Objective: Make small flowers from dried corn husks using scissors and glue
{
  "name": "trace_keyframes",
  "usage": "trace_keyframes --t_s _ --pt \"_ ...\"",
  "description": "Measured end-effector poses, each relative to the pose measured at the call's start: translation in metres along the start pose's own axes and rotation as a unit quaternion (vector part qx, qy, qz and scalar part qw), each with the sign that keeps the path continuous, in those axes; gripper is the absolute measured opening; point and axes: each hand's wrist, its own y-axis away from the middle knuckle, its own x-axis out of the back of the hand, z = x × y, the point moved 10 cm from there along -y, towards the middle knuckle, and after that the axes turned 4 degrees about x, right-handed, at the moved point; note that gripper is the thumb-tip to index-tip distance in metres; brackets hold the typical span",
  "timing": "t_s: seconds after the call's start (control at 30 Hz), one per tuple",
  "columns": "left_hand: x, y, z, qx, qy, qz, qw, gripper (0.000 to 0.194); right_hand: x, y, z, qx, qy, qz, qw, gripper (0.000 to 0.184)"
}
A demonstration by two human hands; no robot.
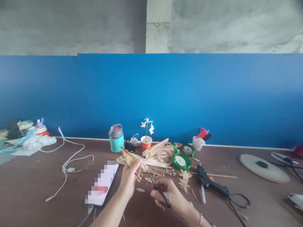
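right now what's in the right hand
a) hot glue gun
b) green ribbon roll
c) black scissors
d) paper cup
C: the right hand closes on the black scissors, whose blades reach toward the dried husk held in the left hand.

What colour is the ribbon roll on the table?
The ribbon roll is bright green with a white middle. It shows best in the head view.

Corn husks [153, 159] left of glue gun [210, 181]
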Motion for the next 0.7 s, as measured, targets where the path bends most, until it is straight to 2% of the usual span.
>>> trace_keyframes --t_s 0.7 --pt "-0.0026 0.0008 -0.0049 0.012 0.006 -0.002 1.0 0.035 0.001 -0.0021 0.0032 0.006 -0.026 0.021 0.999 0.046"
